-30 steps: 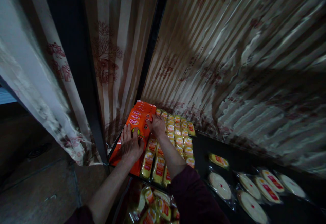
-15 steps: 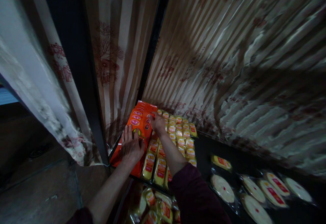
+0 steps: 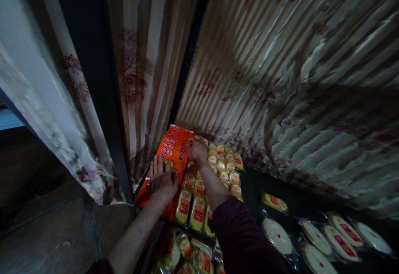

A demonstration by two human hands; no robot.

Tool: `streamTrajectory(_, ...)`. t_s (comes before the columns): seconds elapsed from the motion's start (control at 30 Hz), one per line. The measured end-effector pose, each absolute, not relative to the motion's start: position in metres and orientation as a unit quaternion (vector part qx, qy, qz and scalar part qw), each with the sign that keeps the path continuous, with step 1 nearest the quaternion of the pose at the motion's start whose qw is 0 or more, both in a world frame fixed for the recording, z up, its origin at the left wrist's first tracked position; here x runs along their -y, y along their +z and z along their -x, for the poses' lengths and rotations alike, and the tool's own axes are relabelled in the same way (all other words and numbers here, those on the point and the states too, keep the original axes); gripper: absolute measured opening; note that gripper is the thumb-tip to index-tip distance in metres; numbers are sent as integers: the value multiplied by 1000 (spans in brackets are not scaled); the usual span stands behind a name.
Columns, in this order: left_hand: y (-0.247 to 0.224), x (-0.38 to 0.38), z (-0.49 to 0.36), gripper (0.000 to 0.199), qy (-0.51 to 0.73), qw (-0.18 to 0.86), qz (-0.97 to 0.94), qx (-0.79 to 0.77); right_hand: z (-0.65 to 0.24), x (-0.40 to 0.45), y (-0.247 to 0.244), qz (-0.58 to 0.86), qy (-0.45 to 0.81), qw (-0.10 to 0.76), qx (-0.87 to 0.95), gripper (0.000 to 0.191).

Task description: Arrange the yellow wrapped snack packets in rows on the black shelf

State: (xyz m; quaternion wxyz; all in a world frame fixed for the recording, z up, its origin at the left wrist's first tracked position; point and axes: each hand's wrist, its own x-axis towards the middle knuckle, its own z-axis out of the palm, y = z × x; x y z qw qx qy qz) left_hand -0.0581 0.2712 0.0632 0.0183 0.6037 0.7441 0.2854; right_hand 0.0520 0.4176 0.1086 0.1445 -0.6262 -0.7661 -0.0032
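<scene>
Overlapping orange packets [image 3: 177, 141] with oval labels lie in a row at the left end of a dark surface. My left hand [image 3: 162, 182] rests flat on the nearest packet, fingers spread. Over the right edge of the packets is my right hand [image 3: 197, 151], its fingers bent together at that edge; whether they pinch a packet is too small to tell. Rows of yellow wrapped cakes [image 3: 198, 212] with red and orange labels sit right beside the packets, partly under my right forearm.
Round pale wrapped cakes [image 3: 277, 235] and a single yellow packet [image 3: 274, 202] lie to the right. More wrapped cakes [image 3: 202, 261] fill a container at the bottom. Striped curtains [image 3: 249, 58] hang behind; a dark post [image 3: 106, 99] stands left.
The view has shifted slightly, so everything sits a little further right and lower. My right hand stays at the packets' right edge, with its fingers slightly more curled. My left hand stays flat.
</scene>
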Motion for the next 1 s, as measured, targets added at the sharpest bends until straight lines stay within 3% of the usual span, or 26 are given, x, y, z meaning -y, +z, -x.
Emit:
streamTrajectory(0.3,68,-270,57,52,274,32,-605,-747,-51,-424,103,626,-10,143,767,40)
streamTrajectory(0.63,67,-270,58,53,266,30,-609,-747,-51,-435,109,617,5,171,768,23)
streamTrajectory(1.0,62,-272,57,53,276,17,-608,-744,-41,-436,116,652,83,178,733,29)
